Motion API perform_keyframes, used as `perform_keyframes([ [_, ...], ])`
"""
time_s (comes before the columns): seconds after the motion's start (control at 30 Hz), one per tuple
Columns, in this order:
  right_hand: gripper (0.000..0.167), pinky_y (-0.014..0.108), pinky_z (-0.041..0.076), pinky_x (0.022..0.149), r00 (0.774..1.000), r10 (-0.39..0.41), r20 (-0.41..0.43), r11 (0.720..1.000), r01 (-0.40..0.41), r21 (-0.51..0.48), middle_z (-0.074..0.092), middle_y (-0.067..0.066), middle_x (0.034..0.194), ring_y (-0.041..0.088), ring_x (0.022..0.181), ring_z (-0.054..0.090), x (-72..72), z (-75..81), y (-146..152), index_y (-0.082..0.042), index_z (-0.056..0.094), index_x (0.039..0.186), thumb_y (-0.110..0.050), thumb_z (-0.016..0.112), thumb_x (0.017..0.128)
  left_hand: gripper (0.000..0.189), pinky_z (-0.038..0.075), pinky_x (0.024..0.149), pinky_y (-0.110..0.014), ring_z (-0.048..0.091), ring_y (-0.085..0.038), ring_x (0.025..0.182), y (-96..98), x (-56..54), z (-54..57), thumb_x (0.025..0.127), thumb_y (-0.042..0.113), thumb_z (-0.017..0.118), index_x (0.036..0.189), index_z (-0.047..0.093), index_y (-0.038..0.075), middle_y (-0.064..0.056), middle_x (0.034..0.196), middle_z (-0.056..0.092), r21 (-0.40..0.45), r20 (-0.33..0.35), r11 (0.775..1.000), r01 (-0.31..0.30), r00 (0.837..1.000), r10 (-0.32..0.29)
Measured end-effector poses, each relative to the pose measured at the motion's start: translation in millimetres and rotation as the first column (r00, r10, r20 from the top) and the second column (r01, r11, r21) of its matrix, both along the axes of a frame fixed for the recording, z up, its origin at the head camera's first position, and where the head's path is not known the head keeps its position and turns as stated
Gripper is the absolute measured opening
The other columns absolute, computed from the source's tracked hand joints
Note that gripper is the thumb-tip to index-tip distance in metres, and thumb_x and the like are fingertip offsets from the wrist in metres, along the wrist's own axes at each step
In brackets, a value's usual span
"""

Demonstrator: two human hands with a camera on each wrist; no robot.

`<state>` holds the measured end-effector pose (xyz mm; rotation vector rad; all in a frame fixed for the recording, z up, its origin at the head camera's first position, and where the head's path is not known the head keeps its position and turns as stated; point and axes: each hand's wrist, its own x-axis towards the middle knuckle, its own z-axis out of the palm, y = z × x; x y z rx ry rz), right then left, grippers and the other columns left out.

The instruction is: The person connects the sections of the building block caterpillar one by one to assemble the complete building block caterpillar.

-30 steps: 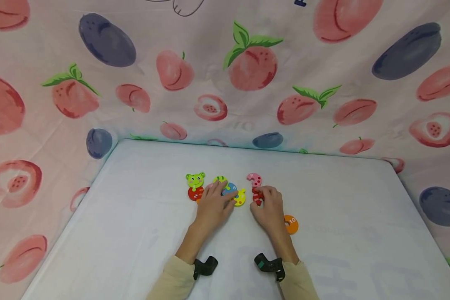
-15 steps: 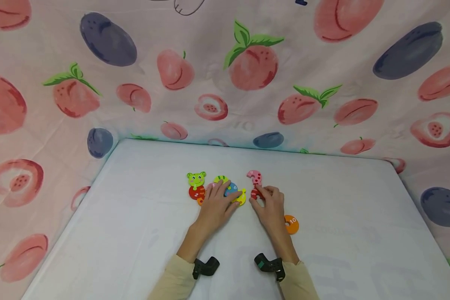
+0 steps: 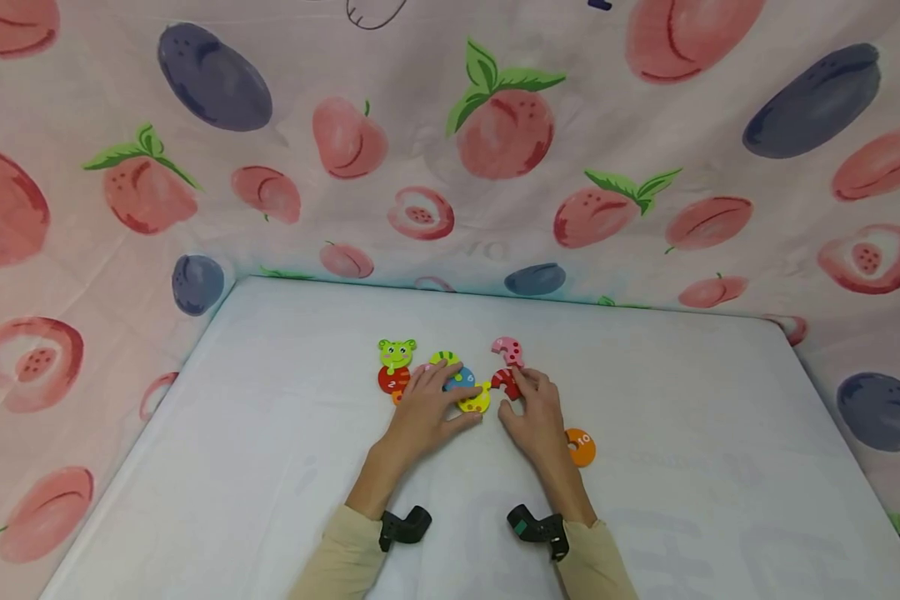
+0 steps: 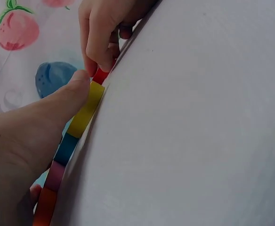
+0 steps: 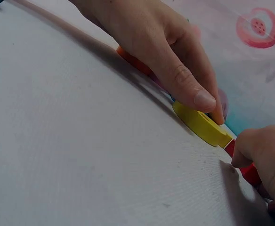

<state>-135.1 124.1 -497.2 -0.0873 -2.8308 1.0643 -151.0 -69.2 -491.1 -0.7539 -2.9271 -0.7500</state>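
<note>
Caterpillar number-puzzle pieces lie in a chain: a green head piece [image 3: 397, 353], a red piece numbered 2 [image 3: 393, 380], a blue piece [image 3: 461, 378] and a yellow end piece [image 3: 475, 399]. Spread over the chain, my left hand [image 3: 422, 412] rests on the pieces and hides some of them. Its thumb touches the yellow piece in the left wrist view. My right hand [image 3: 537, 414] holds a red striped piece [image 3: 505, 383] by its edges between thumb and fingers, close against the yellow piece's right end. Just beyond the red striped piece lies a pink spotted piece [image 3: 507, 350].
An orange piece numbered 10 [image 3: 581, 448] lies by my right wrist. The white tabletop [image 3: 690, 433] meets a fruit-print cloth [image 3: 420, 133] at the back and left. Black wrist cameras [image 3: 405, 528] are strapped on both wrists.
The red striped piece has shifted left and turned, coming near the yellow piece. The pink piece has moved slightly away from me. My left thumb has swung toward the right.
</note>
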Motion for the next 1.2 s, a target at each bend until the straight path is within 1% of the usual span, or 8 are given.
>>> perform_keyframes([
  [0.17,0.054,0.047,0.048,0.101,1.000,0.012,0.000,1.000,-0.012,0.025,0.046,0.011,0.147,0.032,0.121,0.046,-1.5,-1.3,1.0,-0.006,0.051,0.140,-0.017,0.059,0.088,0.042,0.019,0.121,-0.053,0.033,-0.027,0.144,0.6,0.0,0.4,0.086,0.051,0.067,0.123,0.068,0.030,-0.002,0.148,0.047,0.017,-0.015,1.000,-0.008,1.000,0.008],
  [0.27,0.054,0.047,0.048,0.102,1.000,0.024,-0.003,0.999,-0.023,0.033,0.045,0.010,0.149,0.032,0.120,0.048,-2.0,-0.3,1.7,-0.006,0.051,0.141,-0.016,0.058,0.088,0.039,0.019,0.122,-0.053,0.034,-0.027,0.144,0.3,-0.5,0.7,0.086,0.048,0.068,0.120,0.069,0.029,-0.002,0.147,0.048,0.027,-0.016,1.000,0.002,1.000,-0.002],
  [0.37,0.055,0.048,0.046,0.105,1.000,0.030,0.005,0.999,-0.030,0.022,0.044,0.010,0.151,0.033,0.124,0.048,-2.2,1.1,2.1,-0.006,0.049,0.141,-0.017,0.058,0.089,0.038,0.018,0.122,-0.050,0.033,-0.025,0.144,-1.4,-2.0,-0.3,0.086,0.048,0.069,0.119,0.070,0.030,-0.001,0.147,0.048,0.023,-0.020,1.000,0.019,1.000,-0.019],
  [0.5,0.054,0.048,0.045,0.107,0.999,0.032,0.003,0.999,-0.032,0.004,0.045,0.010,0.149,0.032,0.128,0.048,-1.9,1.1,1.8,-0.005,0.050,0.141,-0.019,0.060,0.090,0.039,0.018,0.122,-0.049,0.034,-0.024,0.144,-3.9,-3.5,-2.5,0.085,0.049,0.069,0.119,0.069,0.031,-0.001,0.146,0.049,0.012,-0.031,0.999,0.039,0.999,-0.038],
  [0.67,0.050,0.048,0.043,0.109,0.999,0.032,-0.019,0.999,-0.032,0.004,0.047,0.010,0.147,0.032,0.129,0.048,-2.2,-1.4,1.3,-0.007,0.053,0.138,-0.021,0.062,0.091,0.038,0.019,0.122,-0.049,0.035,-0.024,0.143,-4.5,-2.8,-2.2,0.085,0.048,0.069,0.119,0.069,0.031,-0.001,0.146,0.049,0.017,-0.038,0.999,0.042,0.998,-0.042],
  [0.73,0.050,0.049,0.043,0.108,0.999,0.033,-0.019,0.999,-0.033,0.013,0.046,0.010,0.148,0.032,0.128,0.048,-2.7,-2.2,1.2,-0.008,0.053,0.138,-0.019,0.061,0.090,0.038,0.020,0.122,-0.050,0.035,-0.024,0.143,-4.6,-2.6,-2.2,0.085,0.048,0.069,0.119,0.070,0.031,-0.001,0.146,0.050,0.022,-0.043,0.999,0.043,0.998,-0.042],
  [0.9,0.054,0.047,0.047,0.101,0.999,0.038,-0.005,0.999,-0.038,0.031,0.046,0.007,0.150,0.031,0.117,0.052,-4.0,-2.7,0.7,-0.010,0.052,0.139,-0.015,0.058,0.086,0.038,0.020,0.122,-0.049,0.035,-0.024,0.143,-4.6,-2.4,-2.2,0.085,0.048,0.069,0.119,0.070,0.031,-0.001,0.145,0.050,0.018,-0.057,0.999,0.038,0.998,-0.037],
  [1.2,0.055,0.049,0.047,0.102,0.998,0.059,-0.010,0.996,-0.058,0.063,0.046,0.008,0.149,0.031,0.119,0.051,-2.4,-2.1,-0.6,-0.012,0.054,0.138,-0.015,0.062,0.084,0.040,0.019,0.122,-0.049,0.034,-0.024,0.144,-4.6,-2.6,-1.8,0.085,0.049,0.069,0.121,0.069,0.031,-0.001,0.147,0.048,0.002,-0.039,0.999,0.036,0.999,-0.035],
])
